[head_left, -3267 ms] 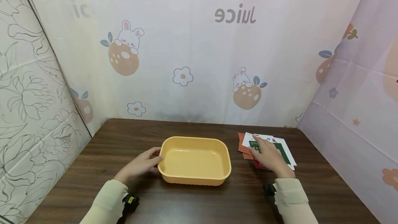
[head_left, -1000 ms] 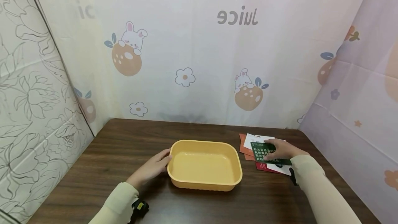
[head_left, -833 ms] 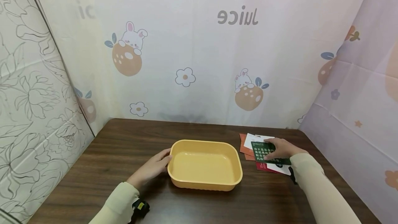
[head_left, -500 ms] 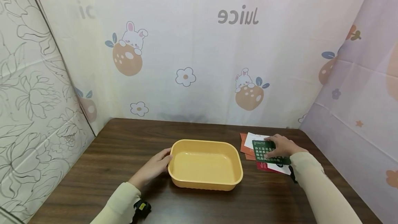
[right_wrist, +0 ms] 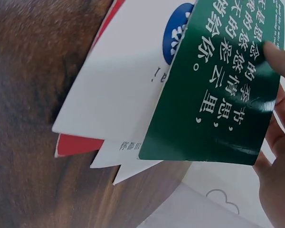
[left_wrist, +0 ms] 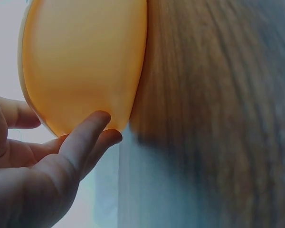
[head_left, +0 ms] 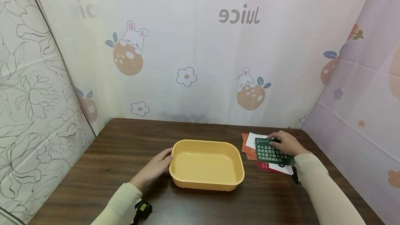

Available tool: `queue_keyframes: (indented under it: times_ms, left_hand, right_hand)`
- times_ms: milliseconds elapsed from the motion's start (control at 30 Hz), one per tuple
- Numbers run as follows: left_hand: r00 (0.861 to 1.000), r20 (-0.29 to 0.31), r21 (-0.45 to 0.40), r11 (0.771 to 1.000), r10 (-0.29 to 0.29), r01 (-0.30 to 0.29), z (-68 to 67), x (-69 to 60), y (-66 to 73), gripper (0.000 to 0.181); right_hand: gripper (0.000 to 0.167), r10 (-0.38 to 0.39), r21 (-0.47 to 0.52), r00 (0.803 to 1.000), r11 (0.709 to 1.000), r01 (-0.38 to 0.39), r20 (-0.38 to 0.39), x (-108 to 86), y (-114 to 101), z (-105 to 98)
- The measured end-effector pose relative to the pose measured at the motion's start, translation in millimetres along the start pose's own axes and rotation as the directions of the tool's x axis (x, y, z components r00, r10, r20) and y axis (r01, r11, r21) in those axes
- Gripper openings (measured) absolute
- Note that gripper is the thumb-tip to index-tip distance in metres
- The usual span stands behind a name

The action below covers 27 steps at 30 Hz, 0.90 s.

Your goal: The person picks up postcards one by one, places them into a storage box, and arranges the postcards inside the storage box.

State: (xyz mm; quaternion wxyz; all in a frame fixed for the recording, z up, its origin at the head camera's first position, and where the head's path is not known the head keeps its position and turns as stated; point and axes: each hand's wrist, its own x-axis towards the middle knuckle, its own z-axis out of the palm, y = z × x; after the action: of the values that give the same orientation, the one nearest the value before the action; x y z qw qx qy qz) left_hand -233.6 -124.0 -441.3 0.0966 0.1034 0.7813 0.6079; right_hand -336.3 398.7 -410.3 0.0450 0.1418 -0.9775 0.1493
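Right hand point(head_left: 287, 144), thumb and fingers pinching the green postcard point(head_left: 270, 156), had it tilted above the loose cards point(right_wrist: 114, 85); left hand point(head_left: 154, 167) gripped the yellow plastic tray point(head_left: 206, 166) by its left end!

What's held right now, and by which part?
Right hand pinches the green card by its far edge; left hand grips the yellow tray by its left end.

On the table point(head_left: 131, 134), the tray point(head_left: 206, 166) lies left of the card pile point(head_left: 251, 142).

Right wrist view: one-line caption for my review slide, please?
Right hand pinches a green card over white and red cards, wood-grain table beneath.
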Motion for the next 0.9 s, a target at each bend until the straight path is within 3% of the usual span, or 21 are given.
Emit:
queue_keyframes:
  times_ms: [167,500,900]
  left_hand:
    - [1.000,-0.001,-0.009,1.000,-0.003,0.003,0.1,0.6,0.7,0.046]
    - [1.000,0.000,-0.012,1.000,-0.002,0.002,-0.3,1.3,1.8,0.046]
    - [0.997,0.075,-0.050,0.999,-0.015,0.019,-8.5,5.9,4.0,0.050]
  right_hand:
    - [0.019,-0.037,0.035,0.998,0.999,0.039,-0.052,0.9,-1.6,-4.1]
    - [0.026,0.012,0.142,0.998,0.990,-0.004,-0.058,6.7,-12.2,-12.1]
    - [0.029,-0.089,0.169,0.994,0.981,0.098,-0.063,19.8,-48.0,-25.4]
